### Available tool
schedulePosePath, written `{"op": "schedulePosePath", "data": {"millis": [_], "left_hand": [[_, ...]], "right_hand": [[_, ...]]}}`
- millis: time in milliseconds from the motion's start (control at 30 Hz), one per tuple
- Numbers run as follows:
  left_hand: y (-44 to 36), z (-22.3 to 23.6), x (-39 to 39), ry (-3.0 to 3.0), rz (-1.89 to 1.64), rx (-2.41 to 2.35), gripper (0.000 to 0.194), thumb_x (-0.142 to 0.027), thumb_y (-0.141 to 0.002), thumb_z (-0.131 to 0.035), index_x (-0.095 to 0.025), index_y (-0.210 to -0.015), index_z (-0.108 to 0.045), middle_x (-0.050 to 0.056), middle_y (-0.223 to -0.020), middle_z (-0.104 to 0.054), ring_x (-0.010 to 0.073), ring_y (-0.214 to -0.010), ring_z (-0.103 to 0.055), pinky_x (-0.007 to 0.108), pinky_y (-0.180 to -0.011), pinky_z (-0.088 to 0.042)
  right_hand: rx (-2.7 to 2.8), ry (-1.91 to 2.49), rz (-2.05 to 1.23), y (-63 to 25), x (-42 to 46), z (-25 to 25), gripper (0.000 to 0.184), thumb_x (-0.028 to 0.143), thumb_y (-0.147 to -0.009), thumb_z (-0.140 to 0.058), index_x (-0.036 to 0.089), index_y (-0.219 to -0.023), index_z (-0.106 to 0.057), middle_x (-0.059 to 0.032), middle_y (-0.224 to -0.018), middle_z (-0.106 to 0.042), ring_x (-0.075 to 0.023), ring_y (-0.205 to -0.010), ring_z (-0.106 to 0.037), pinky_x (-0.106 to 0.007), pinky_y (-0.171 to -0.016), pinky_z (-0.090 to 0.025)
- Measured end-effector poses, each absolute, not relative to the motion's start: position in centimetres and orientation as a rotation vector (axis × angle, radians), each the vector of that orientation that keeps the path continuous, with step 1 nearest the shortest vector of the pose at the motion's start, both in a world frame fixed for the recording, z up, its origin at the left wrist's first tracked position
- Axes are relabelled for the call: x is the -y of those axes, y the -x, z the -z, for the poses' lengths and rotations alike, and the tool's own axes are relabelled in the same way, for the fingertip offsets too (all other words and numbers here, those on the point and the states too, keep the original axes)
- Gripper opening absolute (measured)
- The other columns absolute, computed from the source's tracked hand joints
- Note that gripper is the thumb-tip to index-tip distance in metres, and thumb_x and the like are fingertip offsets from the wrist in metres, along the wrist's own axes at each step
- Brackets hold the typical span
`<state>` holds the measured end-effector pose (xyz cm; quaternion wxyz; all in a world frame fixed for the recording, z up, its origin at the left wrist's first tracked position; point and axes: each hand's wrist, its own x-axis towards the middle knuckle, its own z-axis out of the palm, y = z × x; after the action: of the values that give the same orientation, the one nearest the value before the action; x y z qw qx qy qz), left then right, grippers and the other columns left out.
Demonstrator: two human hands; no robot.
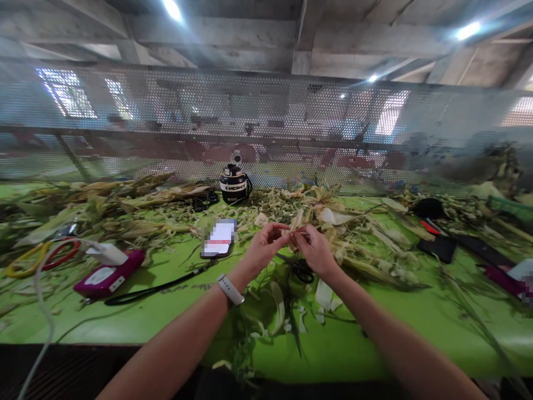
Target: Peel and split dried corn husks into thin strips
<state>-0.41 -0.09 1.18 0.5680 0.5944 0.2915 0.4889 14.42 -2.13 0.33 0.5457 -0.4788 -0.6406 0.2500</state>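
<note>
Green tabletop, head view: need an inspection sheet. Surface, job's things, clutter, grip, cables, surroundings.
Surface: green tabletop, strewn with plant scraps.
Job's things: pale husk piece, held up in the fingertips; black-handled scissors close by.
Clutter: phone, screen lit; black ENERGY jug; purple power strip; husk heap on the right.
Grip: left hand and right hand pinching together; bodies of both clear of the scissors, as far as seen.
Cables: white cable drops over the front edge, a snag risk perhaps.
Surroundings: perforated screen behind; ceiling lights on.

Head-worn view, forward and down
</note>
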Motion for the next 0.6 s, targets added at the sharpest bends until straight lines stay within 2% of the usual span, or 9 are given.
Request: {"op": "schedulePosePath", "data": {"millis": [133,267,400,500,600], "left_hand": [[0.1,-0.7,0.0,-1.193,-1.104,-0.601,0.036,-0.034,-0.058,-0.079,-0.015,-0.083,-0.061,-0.001,-0.075,-0.062,0.0092,-0.068,-0.053,0.022,-0.068,-0.042],[0.2,-0.5,-0.2,-1.227,-1.046,-0.586,0.029,-0.034,-0.062,-0.076,-0.014,-0.077,-0.063,0.000,-0.073,-0.060,0.0084,-0.066,-0.051,0.021,-0.066,-0.040],[0.5,-0.8,-0.4,-1.348,-1.201,-0.694,0.023,-0.034,-0.068,-0.070,-0.015,-0.076,-0.059,-0.002,-0.070,-0.057,0.0091,-0.065,-0.049,0.022,-0.065,-0.040],[0.8,-0.7,-0.8,-1.450,-1.292,-0.807,0.018,-0.031,-0.071,-0.065,-0.017,-0.077,-0.056,-0.003,-0.069,-0.055,0.0098,-0.065,-0.048,0.022,-0.064,-0.040],[1.0,-0.5,-1.3,-1.489,-1.300,-0.843,0.018,-0.031,-0.071,-0.063,-0.018,-0.081,-0.054,-0.001,-0.076,-0.056,0.0117,-0.070,-0.051,0.024,-0.066,-0.044]], "right_hand": [[1.469,1.097,-0.735,-14.1,2.1,0.0,0.021,0.041,-0.082,-0.050,0.021,-0.079,-0.048,-0.0014,-0.069,-0.061,-0.0147,-0.058,-0.059,-0.027,-0.052,-0.050],[1.414,1.109,-0.830,-14.0,1.9,0.2,0.025,0.045,-0.080,-0.052,0.021,-0.081,-0.045,0.0015,-0.064,-0.059,-0.0123,-0.051,-0.055,-0.024,-0.046,-0.045],[1.387,1.232,-0.880,-14.3,1.9,-0.1,0.032,0.051,-0.080,-0.051,0.021,-0.090,-0.043,0.0049,-0.056,-0.055,-0.0110,-0.043,-0.048,-0.023,-0.041,-0.040],[1.618,1.341,-0.673,-14.6,2.3,-0.6,0.028,0.046,-0.079,-0.054,0.019,-0.086,-0.051,0.0043,-0.054,-0.053,-0.0111,-0.045,-0.047,-0.024,-0.046,-0.039],[1.873,1.313,-0.309,-14.8,2.7,-1.1,0.017,0.033,-0.081,-0.056,0.018,-0.075,-0.060,-0.0012,-0.064,-0.059,-0.0138,-0.061,-0.054,-0.027,-0.060,-0.043]]}}
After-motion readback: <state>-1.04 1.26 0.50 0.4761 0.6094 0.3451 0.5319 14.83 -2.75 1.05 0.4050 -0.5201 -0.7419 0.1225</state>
